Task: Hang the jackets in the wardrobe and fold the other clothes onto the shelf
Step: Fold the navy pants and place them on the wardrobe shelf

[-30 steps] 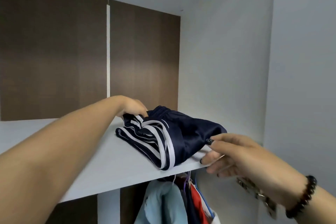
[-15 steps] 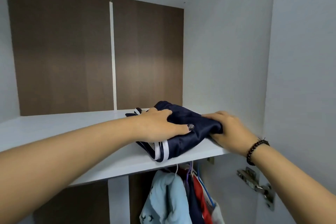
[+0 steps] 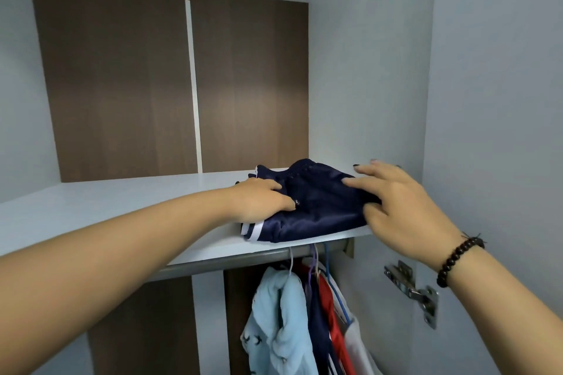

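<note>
Two bare hands meet over one folded navy garment [image 3: 316,207] on the white shelf [image 3: 100,207]. Much of that garment is hidden: the left hand [image 3: 259,199] covers its left end, so only a bit of white striping [image 3: 251,230] shows just below the palm, at the shelf's front edge. What kind of clothing it is cannot be told from the fold. The left hand lies palm-down on the cloth with its fingers bent over the top; whether they pinch the fabric or merely press it is hard to make out. The right hand [image 3: 405,207] is spread, fingers straight and apart, hovering at the garment's right end with its thumb close against the cloth; actual contact is not clear. The bundle thus sits between the two hands, under the left and just left of the right palm, near the wardrobe's right wall [image 3: 365,85].

Below the hands, a metal rail [image 3: 231,262] runs under the shelf, and hanging clothes are cut off by the bottom edge: a light blue garment [image 3: 280,320], then navy, red and white ones packed so tight that their shapes blur together. A dark bead bracelet [image 3: 457,259] circles the right wrist, and a metal hinge [image 3: 411,289] shows below it.
</note>
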`<action>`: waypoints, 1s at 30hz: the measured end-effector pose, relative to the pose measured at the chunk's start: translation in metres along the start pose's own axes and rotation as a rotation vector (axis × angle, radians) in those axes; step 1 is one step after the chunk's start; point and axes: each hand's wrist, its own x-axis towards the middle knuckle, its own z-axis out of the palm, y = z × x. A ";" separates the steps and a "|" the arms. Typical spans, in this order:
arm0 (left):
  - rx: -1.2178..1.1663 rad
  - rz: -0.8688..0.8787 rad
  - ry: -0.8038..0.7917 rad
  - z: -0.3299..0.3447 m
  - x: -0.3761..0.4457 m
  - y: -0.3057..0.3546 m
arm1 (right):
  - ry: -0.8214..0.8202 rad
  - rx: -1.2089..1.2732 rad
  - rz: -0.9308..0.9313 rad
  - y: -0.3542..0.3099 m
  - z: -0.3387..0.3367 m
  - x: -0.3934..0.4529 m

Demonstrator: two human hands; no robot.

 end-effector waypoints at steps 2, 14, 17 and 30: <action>-0.033 0.011 0.020 0.006 0.007 0.003 | -0.097 0.076 0.026 -0.007 0.009 0.000; -0.089 0.042 0.070 0.023 0.058 0.003 | -0.259 -0.119 0.170 0.023 0.054 0.018; -0.336 -0.002 0.115 0.031 0.058 -0.005 | -0.238 -0.111 0.168 0.025 0.055 0.015; 0.500 0.043 0.389 0.065 -0.057 -0.005 | 0.053 0.157 0.121 0.019 0.051 -0.038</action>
